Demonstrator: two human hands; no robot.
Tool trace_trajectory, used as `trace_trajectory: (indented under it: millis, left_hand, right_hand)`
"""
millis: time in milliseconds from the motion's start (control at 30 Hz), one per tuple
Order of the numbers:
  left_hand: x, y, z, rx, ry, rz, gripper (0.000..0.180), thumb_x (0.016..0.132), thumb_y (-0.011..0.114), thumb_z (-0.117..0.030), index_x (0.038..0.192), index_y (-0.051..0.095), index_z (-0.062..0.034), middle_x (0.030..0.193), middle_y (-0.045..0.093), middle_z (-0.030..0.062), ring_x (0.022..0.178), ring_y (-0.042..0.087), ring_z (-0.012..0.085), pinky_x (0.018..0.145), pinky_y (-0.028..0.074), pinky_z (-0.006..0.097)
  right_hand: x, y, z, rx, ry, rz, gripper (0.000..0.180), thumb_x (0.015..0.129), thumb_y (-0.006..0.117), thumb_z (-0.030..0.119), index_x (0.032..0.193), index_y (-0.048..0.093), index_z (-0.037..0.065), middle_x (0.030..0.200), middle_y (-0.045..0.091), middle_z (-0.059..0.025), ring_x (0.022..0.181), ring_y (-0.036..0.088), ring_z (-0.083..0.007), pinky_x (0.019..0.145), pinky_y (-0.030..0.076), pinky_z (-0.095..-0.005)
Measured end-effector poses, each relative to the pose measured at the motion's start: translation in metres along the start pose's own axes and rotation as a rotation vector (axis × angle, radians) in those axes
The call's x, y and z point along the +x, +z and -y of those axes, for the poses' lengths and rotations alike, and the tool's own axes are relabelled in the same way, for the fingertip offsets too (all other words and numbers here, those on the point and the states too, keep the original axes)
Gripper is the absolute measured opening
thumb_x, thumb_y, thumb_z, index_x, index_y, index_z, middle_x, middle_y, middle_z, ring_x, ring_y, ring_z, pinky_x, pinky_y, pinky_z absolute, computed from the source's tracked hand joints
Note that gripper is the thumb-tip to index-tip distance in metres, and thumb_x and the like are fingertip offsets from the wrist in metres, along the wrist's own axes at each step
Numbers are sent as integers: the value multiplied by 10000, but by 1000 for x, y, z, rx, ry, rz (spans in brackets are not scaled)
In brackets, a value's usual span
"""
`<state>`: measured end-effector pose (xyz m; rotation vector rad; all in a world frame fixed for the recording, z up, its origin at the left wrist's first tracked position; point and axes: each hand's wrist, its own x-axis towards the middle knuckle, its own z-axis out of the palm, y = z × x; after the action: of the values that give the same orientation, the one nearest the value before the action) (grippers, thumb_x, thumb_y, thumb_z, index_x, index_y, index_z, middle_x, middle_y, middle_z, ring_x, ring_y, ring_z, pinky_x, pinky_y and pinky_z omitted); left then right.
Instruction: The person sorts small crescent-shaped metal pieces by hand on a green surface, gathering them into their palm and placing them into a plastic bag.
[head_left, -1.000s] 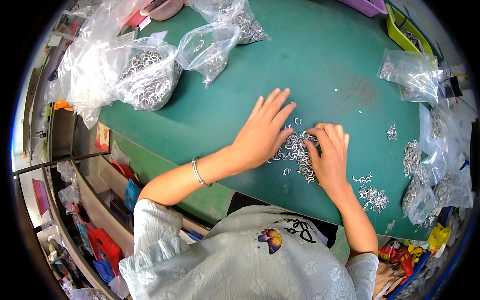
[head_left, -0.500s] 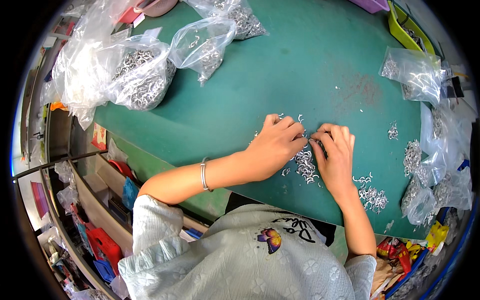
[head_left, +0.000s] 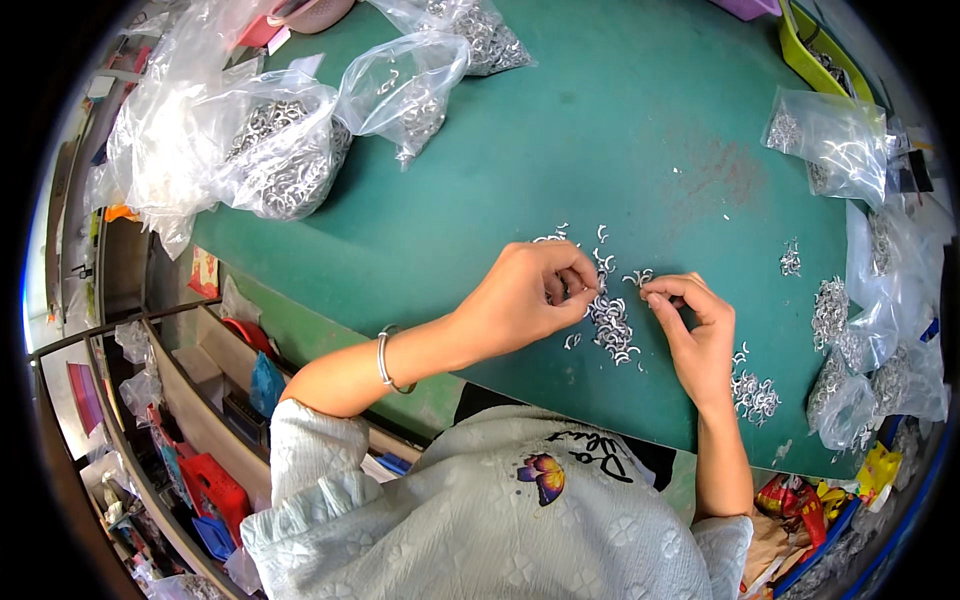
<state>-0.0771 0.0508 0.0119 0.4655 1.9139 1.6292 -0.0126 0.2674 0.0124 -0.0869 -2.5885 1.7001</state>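
A small heap of little silver metal rings [head_left: 612, 325] lies on the green table top [head_left: 600, 150] between my hands. My left hand [head_left: 535, 295] is curled into a loose fist with its fingertips pinched on some of the rings at the heap's left edge. A silver bangle sits on that wrist. My right hand [head_left: 700, 330] rests on the heap's right side, thumb and forefinger pinched on a small ring. A few loose rings lie scattered just beyond both hands.
Large clear plastic bags of metal rings [head_left: 270, 150] crowd the far left of the table. Smaller bags and ring piles [head_left: 835, 310] line the right edge. A yellow-green tray [head_left: 815, 55] stands far right. Shelves with clutter [head_left: 200, 440] sit below the table's left edge.
My left hand went from flat with fingers spread over the rings to curled and pinching. My right hand lifted its fingertips into a pinch. The heap shifted slightly.
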Motion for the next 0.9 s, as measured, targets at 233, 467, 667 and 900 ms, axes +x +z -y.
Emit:
trace_trajectory:
  millis: [233,467,667,900]
  left_hand:
    - [-9,14,-1,-716,-349,207,85,894,600,-30,954,609,31,924,688,123,867,698,183,807,578,290]
    - [-24,21,6,-1086,-358,269,81,941,545,-82,983,559,-14,958,651,125,872,650,189,755,545,301]
    - [-37,23,14,-1084,-422,253,249,1002,524,-209,812,513,-47,779,551,68,597,408,121,544,325,242]
    - [-44,20,7,-266,-41,20,89,966,570,-107,954,613,-30,774,554,69,627,487,145,581,410,293]
  right_hand:
    - [-18,15,14,494,192,105,118,824,698,-24,935,722,3,911,645,-42,754,525,-101,690,437,-251]
    - [-15,9,26,177,-74,247,160,739,738,-36,889,716,18,841,677,-81,774,618,-201,739,473,-305]
    - [14,21,10,-396,-274,89,284,733,766,62,1001,674,40,1056,598,-54,986,518,-263,860,396,-375]
    - [9,18,-2,-495,-333,94,187,731,752,43,881,640,49,907,607,-51,894,546,-250,810,371,-375]
